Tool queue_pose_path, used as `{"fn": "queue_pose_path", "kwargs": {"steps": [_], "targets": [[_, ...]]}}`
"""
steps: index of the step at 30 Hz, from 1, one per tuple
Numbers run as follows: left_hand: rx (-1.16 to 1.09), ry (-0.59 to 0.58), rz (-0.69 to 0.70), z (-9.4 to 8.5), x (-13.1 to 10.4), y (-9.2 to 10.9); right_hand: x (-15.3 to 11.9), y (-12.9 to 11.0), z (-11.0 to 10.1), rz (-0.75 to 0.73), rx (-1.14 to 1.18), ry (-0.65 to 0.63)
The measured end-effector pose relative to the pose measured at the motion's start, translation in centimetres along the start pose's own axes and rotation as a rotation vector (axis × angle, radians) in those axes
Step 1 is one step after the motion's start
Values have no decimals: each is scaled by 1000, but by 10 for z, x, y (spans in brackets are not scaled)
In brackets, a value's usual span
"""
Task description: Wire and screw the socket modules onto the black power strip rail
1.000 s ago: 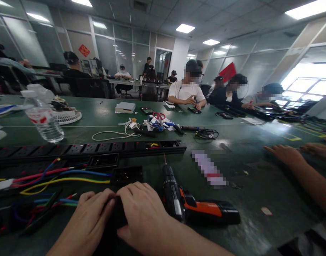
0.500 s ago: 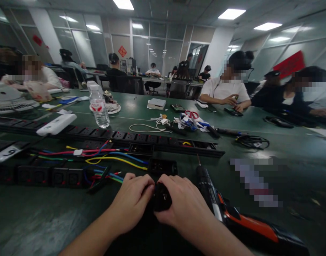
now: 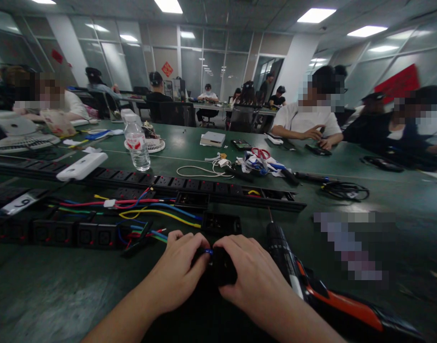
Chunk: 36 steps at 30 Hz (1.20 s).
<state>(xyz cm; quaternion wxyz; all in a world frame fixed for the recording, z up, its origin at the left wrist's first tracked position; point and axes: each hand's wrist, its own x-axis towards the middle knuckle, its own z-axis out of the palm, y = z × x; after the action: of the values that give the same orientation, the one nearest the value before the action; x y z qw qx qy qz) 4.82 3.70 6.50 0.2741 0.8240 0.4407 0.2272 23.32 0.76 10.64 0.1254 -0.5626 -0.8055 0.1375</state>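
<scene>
Fingers and thumb of the left hand (image 3: 185,261) pinch a slim blue piece (image 3: 208,252) while the right hand (image 3: 249,267) curls around a small black box (image 3: 225,269), the two hands almost meeting above a dark green tabletop (image 3: 61,286). The blue piece shows as a short bright streak at the left fingertips, pointing toward the box; whether the two touch cannot be made out. Much of the box is lost in shadow, its right side covered by the gripping hand. Blue and green wires (image 3: 157,234) run up to the back of the left hand, where their ends are hidden. Just beyond the fingers sits a second black box (image 3: 221,223), open, with metal glinting inside and a yellow wire (image 3: 175,218) reaching its left end. A long black power strip (image 3: 200,186) stretches behind it. An orange and black drill (image 3: 338,300) lies to the right, bit (image 3: 270,214) pointing away.
</scene>
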Motion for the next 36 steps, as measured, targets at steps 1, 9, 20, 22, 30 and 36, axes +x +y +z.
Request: {"fn": "queue_pose_path", "kwargs": {"steps": [1,9,20,22,30,36], "targets": [[-3,-2,-1,0,0,0,1,1,1,4,-2,0],[8,48,12,8,1,-1,2,-4,11,52,-56,85],[-69,11,1,3,0,2,2,-3,26,-37,17,162],[-76,8,7,2,0,3,2,-2,28,-51,21,163],[-49,26,14,4,1,1,2,-3,28,-47,20,186],[-82,30,4,3,2,2,-2,-4,23,-33,55,145]]}}
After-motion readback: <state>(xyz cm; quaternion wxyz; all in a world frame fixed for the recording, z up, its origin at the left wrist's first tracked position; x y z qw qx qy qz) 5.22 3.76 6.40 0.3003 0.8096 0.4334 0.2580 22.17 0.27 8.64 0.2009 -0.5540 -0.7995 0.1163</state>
